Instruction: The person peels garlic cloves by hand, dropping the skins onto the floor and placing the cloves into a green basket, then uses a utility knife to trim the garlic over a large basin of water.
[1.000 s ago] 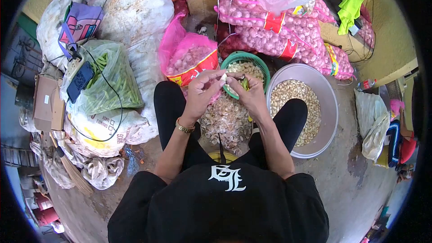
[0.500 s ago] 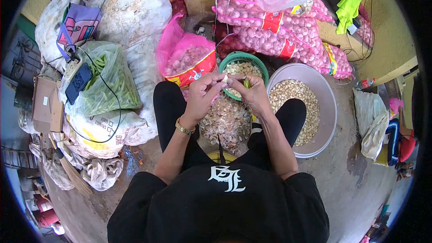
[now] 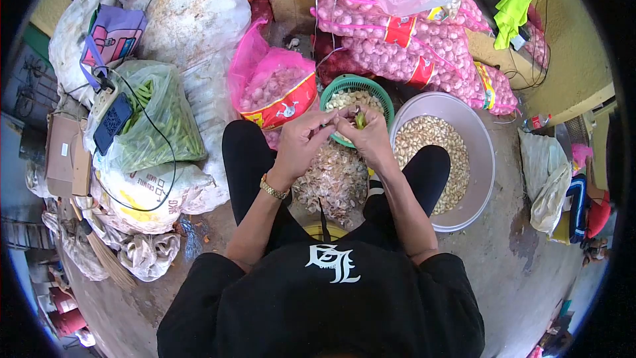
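My left hand point(image 3: 301, 142) and my right hand point(image 3: 370, 136) meet above a heap of papery garlic skins point(image 3: 333, 182), fingertips pinched together. What the left fingers hold is too small to make out. Something small and green point(image 3: 360, 120) shows at my right hand's fingers, its shape unclear. Just beyond the hands, a green basket point(image 3: 391, 111) contains pale peeled cloves and unpeeled ones. On the right stands a wide pinkish-grey basin point(image 3: 482, 159) with many cloves point(image 3: 430, 146) inside.
An open pink mesh bag of garlic point(image 3: 275, 93) lies ahead, left of the basket. Full pink garlic sacks point(image 3: 397, 59) are stacked beyond. White sacks point(image 3: 192, 20), a clear bag of green pods point(image 3: 159, 119) and a broom point(image 3: 103, 252) are on the left.
The white clove seen between my fingertips is now hidden. My fingers have shifted slightly, still close together, and the whole view has moved a little.
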Demonstrator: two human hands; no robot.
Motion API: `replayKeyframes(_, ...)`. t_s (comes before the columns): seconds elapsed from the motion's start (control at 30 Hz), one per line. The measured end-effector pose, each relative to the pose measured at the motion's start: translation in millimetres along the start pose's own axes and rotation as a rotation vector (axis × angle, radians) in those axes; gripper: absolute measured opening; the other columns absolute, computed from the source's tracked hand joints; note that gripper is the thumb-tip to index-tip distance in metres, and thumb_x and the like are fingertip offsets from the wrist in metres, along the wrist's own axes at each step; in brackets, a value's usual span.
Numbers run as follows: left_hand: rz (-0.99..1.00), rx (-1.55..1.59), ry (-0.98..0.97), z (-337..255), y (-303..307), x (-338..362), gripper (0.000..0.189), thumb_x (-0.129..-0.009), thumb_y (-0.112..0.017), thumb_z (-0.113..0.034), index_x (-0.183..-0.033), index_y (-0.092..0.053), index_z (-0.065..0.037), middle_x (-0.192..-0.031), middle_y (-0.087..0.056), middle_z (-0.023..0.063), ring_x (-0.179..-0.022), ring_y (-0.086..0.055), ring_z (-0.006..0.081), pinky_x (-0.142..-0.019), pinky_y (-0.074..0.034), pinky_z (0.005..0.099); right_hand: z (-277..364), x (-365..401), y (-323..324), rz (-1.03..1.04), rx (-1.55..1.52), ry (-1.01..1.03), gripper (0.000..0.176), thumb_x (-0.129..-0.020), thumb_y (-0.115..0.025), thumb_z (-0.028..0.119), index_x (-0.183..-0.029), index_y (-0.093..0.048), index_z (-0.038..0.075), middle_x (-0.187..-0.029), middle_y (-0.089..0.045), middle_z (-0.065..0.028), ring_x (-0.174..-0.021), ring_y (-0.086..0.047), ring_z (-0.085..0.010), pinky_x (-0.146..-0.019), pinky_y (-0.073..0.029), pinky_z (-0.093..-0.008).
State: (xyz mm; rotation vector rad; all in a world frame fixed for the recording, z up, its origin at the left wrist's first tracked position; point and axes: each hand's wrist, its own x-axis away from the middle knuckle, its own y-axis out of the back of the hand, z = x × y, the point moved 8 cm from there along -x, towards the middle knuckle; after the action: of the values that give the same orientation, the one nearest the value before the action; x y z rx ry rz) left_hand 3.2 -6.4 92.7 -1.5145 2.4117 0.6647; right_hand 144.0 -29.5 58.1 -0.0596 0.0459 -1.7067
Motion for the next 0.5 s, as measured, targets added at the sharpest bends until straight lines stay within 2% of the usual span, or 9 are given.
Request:
replayKeyframes(0.07,-0.024,0.046,-0.007,7,0,2,0.024,-0.087,-0.064,-0.002,-0.111,-0.067,0.002,-0.095,-0.069,0.0112,-0.085,-0.065,0.0161,-0.075,-0.050,0.0283,2,1,-1,-0.002,0.024,-0.003,0.010,-0.089,-0.068,0.009,-0.094,-0.065,0.002,-0.084,-0.064,0.0016,-0.073,-0.055,-0.0035,-0.067,-0.045,-0.0196)
replayKeyframes(0.13,-0.037,0.046,-0.029,7,1,2,0.022,-0.087,-0.064,-0.003,-0.108,-0.068,0.002,-0.094,-0.069,0.0123,-0.077,-0.063,0.0152,-0.070,-0.049,0.0287,4,1,3,-0.054,-0.015,0.027,0.007,-0.086,-0.070,0.009,-0.088,-0.068,0.003,-0.071,-0.060,0.0056,-0.062,-0.050,-0.0008,-0.054,-0.039,-0.0189)
replayKeyframes(0.27,-0.041,-0.097,0.022,0,2,2,0.019,-0.087,-0.062,-0.004,-0.104,-0.067,0.003,-0.091,-0.068,0.0135,-0.070,-0.060,0.0147,-0.065,-0.048,0.0293,1,2,5,-0.084,0.033,0.066,0.008,-0.085,-0.071,0.009,-0.086,-0.067,0.002,-0.069,-0.059,0.0058,-0.061,-0.049,-0.0011,-0.053,-0.039,-0.0193)
replayKeyframes(0.33,-0.046,-0.202,0.039,-7,3,-1,0.016,-0.086,-0.062,-0.006,-0.098,-0.067,0.004,-0.083,-0.066,0.0134,-0.067,-0.059,0.0142,-0.063,-0.047,0.0289,2,3,7,-0.114,0.098,0.082,0.010,-0.085,-0.072,0.010,-0.086,-0.066,0.001,-0.069,-0.059,0.0050,-0.061,-0.049,-0.0015,-0.053,-0.039,-0.0196)
replayKeyframes(0.47,-0.032,-0.134,0.135,19,2,-1,0.015,-0.086,-0.063,-0.007,-0.096,-0.066,0.003,-0.075,-0.062,0.0110,-0.064,-0.057,0.0130,-0.061,-0.045,0.0277,4,4,8,-0.110,0.069,0.057,0.010,-0.085,-0.071,0.009,-0.087,-0.067,0.001,-0.073,-0.062,0.0029,-0.063,-0.052,-0.0023,-0.055,-0.041,-0.0196)
replayKeyframes(0.5,-0.054,-0.085,0.126,19,1,-1,0.014,-0.086,-0.063,-0.007,-0.096,-0.066,0.002,-0.074,-0.062,0.0080,-0.064,-0.056,0.0106,-0.060,-0.044,0.0263,6,4,6,-0.084,0.065,0.042,0.009,-0.085,-0.071,0.008,-0.088,-0.067,0.000,-0.075,-0.064,0.0018,-0.065,-0.054,-0.0026,-0.056,-0.043,-0.0194)
